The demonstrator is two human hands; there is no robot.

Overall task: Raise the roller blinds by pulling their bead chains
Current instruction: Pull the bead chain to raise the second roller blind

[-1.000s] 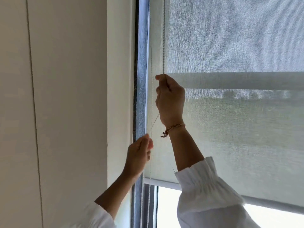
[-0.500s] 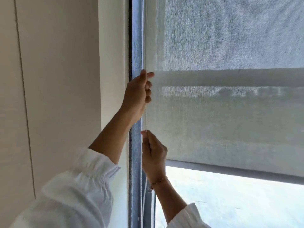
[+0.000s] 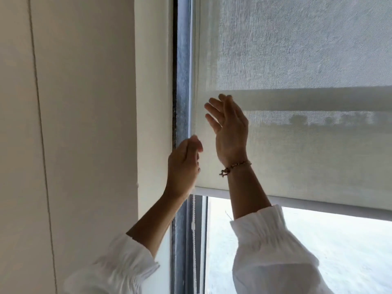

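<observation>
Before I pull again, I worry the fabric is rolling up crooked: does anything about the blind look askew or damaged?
Nothing stands out. The roller blind shows no tear or crease, and its bottom bar runs straight; its slant looks like camera angle. The bead chain hangs straight below the left hand. The right hand is open, off the chain.

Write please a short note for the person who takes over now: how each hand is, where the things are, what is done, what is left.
Left hand: closed, low by the window frame, seemingly pinching the bead chain, which hangs below it; the grip itself is blurred.
Right hand: open, fingers spread, in front of the roller blind, holding nothing.
Done: the bottom bar is partly raised; bare glass shows beneath.
Left: most of the window is still covered. Probably take the chain with the right hand above the left and go on pulling.
</observation>
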